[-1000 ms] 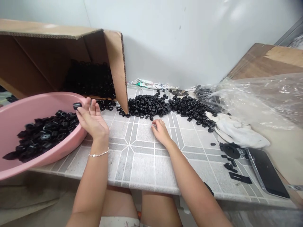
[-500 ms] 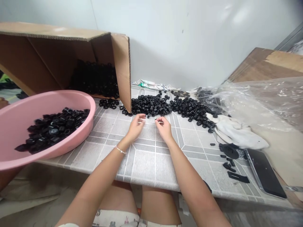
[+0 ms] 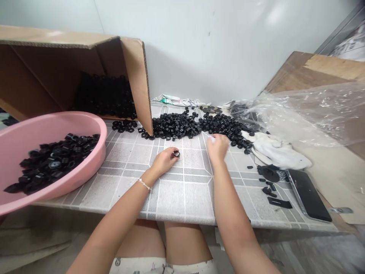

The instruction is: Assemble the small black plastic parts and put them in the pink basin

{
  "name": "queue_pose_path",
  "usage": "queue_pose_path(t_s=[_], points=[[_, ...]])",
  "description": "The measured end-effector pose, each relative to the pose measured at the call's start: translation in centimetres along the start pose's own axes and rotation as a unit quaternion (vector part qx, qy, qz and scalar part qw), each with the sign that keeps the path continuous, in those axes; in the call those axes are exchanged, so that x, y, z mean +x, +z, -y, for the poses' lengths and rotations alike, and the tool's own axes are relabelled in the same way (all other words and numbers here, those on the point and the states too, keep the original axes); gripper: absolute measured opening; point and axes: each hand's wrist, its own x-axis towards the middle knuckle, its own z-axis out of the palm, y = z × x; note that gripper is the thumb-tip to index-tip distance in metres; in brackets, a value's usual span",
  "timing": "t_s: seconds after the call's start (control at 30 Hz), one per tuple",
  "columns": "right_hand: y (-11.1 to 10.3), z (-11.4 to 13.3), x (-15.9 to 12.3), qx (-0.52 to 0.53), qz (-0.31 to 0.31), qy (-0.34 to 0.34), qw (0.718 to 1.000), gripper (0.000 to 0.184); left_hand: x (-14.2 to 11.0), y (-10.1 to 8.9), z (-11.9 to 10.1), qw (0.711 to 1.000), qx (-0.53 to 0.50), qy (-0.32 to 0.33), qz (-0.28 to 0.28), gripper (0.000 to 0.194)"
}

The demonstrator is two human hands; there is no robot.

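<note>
1. Black plastic ring sits at the fingertips of the left hand, over bare tile and just in front of the nearest heap; its hole seems to face up, with its short axis roughly upright, though it is too small to be sure.
2. Left hand is closed, its fingers gripping that ring; it is the nearer hand by far, since the ring touches it and the right hand lies off to the ring's right.
3. Right hand is blurred at the near edge of a heap, its fingers partly curled; I cannot tell whether it is open or closed, or whether it holds anything.
4. Two joined heaps of black rings spread across the tiled tabletop; more rings lie in a pink basin on the left.
5. Further out, more rings fill a cardboard box; a white cloth, clear plastic sheet and dark tablet lie to the right.
</note>
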Motion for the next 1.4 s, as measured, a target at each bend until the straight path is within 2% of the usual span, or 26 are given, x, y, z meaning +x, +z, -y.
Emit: queue_pose_path(t_s=[0.03,0.1,0.2,0.37,0.53,0.63,0.7,0.77,0.83,0.9,0.97,1.1,1.27,1.4], points=[[-1.0,-1.8,0.7,-0.037,-0.049,0.021,0.998,0.021,0.0,0.1,0.0,1.000,-0.018,0.008,0.006,0.026],[-2.5,-5.1,1.6,-0.078,-0.098,0.075,0.989,0.026,0.0,0.3,-0.1,0.997,-0.077,0.008,0.021,0.028],[-3.1,-7.8,1.8,-0.084,-0.093,0.105,0.987,0.026,0.1,0.4,-0.4,0.985,-0.166,-0.022,0.035,0.034],[-1.8,-7.5,1.4,-0.074,-0.094,0.103,0.987,0.010,0.0,-0.3,-0.8,0.979,-0.201,-0.040,0.005,0.032],[-1.8,-7.1,1.9,-0.040,-0.094,0.108,0.989,0.011,-0.1,0.2,-0.1,0.954,-0.289,-0.069,0.036,0.039],[-1.7,-5.5,2.2,-0.004,-0.076,0.088,0.993,0.020,-0.1,0.9,0.4,0.926,-0.369,-0.070,0.041,0.044],[-1.1,-3.1,1.9,0.100,-0.023,0.068,0.992,0.026,0.0,1.2,0.7,0.912,-0.403,-0.075,0.034,0.048],[-0.1,0.0,0.8,0.264,0.073,0.057,0.960,0.028,0.2,1.3,1.1,0.910,-0.405,-0.084,0.000,0.045],[1.0,3.1,-0.9,0.381,0.177,0.064,0.905,0.028,0.4,1.1,1.4,0.915,-0.387,-0.102,-0.046,0.038],[2.0,5.6,-2.9,0.430,0.256,0.075,0.863,0.029,0.6,0.8,1.5,0.918,-0.371,-0.120,-0.077,0.035],[2.6,7.1,-4.4,0.414,0.303,0.058,0.856,0.031,0.7,0.5,1.4,0.920,-0.366,-0.121,-0.076,0.035],[2.7,7.6,-5.3,0.347,0.338,-0.010,0.875,0.029,0.6,0.2,0.7,0.926,-0.365,-0.087,-0.049,0.034],[2.3,7.0,-4.5,0.393,0.341,0.023,0.854,0.032,0.6,0.2,0.2,0.916,-0.380,-0.105,-0.074,0.048],[2.2,6.6,-4.2,0.388,0.352,0.023,0.851,0.034,0.6,0.0,0.1,0.909,-0.398,-0.092,-0.079,0.041]])
